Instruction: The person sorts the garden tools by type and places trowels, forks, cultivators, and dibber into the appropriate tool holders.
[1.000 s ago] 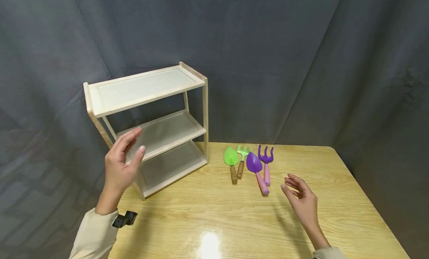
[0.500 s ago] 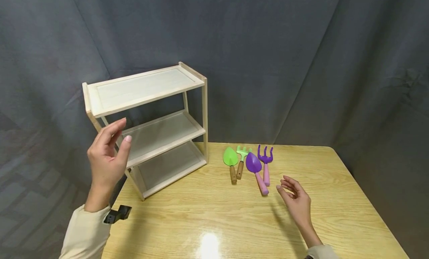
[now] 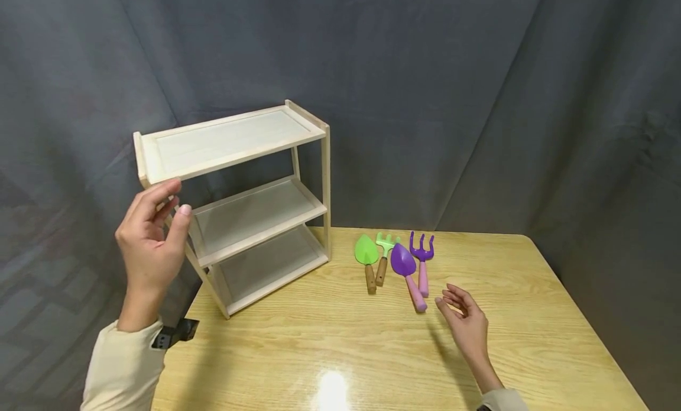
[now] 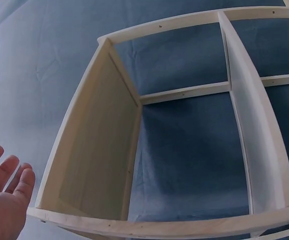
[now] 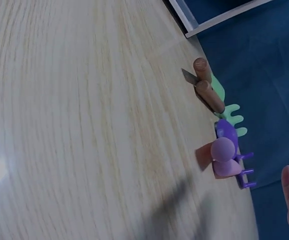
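Note:
My left hand (image 3: 151, 245) is raised in front of the left side of a pale wooden three-tier shelf (image 3: 263, 222), fingers loosely bent and holding nothing. In the left wrist view its fingertips are near the shelf's top corner. My right hand (image 3: 466, 322) hovers above the table, relaxed and holding nothing, just right of the garden tools. Nearest to it are a purple trowel (image 3: 403, 259) with a pink handle and a purple hand fork (image 3: 422, 251), also pink-handled. Left of these lie a green trowel (image 3: 366, 249) and a small green rake (image 3: 385, 245), both with brown handles.
The shelf stands on the left of a light wood-grain table (image 3: 298, 352). A dark grey curtain (image 3: 415, 103) hangs behind the table and along its sides. A black device (image 3: 175, 334) is strapped at the left wrist.
My left hand has moved left and slightly up, passing across the shelf's left side. My right hand has shifted a little left and down, nearer the pink handles. The tools and shelf stay put.

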Available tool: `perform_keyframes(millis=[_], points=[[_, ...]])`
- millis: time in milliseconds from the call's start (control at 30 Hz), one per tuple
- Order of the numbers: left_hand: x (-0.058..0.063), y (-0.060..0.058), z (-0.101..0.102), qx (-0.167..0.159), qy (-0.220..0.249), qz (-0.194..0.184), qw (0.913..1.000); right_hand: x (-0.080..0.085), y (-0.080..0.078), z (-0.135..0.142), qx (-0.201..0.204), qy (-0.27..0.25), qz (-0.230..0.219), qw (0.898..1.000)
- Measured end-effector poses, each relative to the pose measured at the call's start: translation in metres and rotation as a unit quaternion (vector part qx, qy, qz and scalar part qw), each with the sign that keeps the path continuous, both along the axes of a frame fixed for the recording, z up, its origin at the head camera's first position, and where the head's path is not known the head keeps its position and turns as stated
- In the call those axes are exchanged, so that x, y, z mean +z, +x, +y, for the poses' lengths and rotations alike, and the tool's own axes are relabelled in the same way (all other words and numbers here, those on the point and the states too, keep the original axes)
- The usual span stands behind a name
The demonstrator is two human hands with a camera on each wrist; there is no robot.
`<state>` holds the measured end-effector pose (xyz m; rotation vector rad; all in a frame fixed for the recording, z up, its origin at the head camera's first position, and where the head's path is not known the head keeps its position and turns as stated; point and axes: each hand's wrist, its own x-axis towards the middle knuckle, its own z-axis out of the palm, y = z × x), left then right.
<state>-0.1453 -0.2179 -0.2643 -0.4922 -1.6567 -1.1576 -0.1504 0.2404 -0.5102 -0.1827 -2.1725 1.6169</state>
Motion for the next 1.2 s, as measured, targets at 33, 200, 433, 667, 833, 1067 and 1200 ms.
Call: perform_keyframes(millis=[33, 200, 433, 667, 833, 1067, 1200], points=[[0.001, 0.001, 0.0, 0.002, -0.001, 0.0, 1.0, -0.001, 0.0, -0.001, -0.001, 0.0, -0.003, 1.0], [0.002, -0.003, -0.005, 0.011, -0.005, 0.001, 0.9999, -0.001, -0.001, -0.006, 0.001, -0.014, -0.012, 1.0], [-0.003, -0.015, -0.025, 0.046, -0.018, -0.004, 0.9988, 0.003, -0.003, -0.013, -0.005, -0.027, -0.019, 0.999], [0.008, -0.013, -0.02, 0.037, 0.029, 0.017, 0.9988, -0.018, -0.013, -0.013, -0.027, -0.025, -0.013, 0.999], [0.015, -0.012, -0.017, 0.02, 0.091, 0.032, 0.9951, -0.023, -0.014, -0.015, -0.033, -0.021, -0.021, 0.999], [0.021, -0.018, -0.022, 0.008, 0.146, 0.032, 0.9888, -0.026, -0.013, -0.017, -0.039, -0.008, -0.055, 0.998], [0.023, -0.021, -0.026, 0.025, 0.149, 0.02, 0.9884, -0.028, -0.012, -0.017, -0.035, 0.0, -0.076, 0.996]])
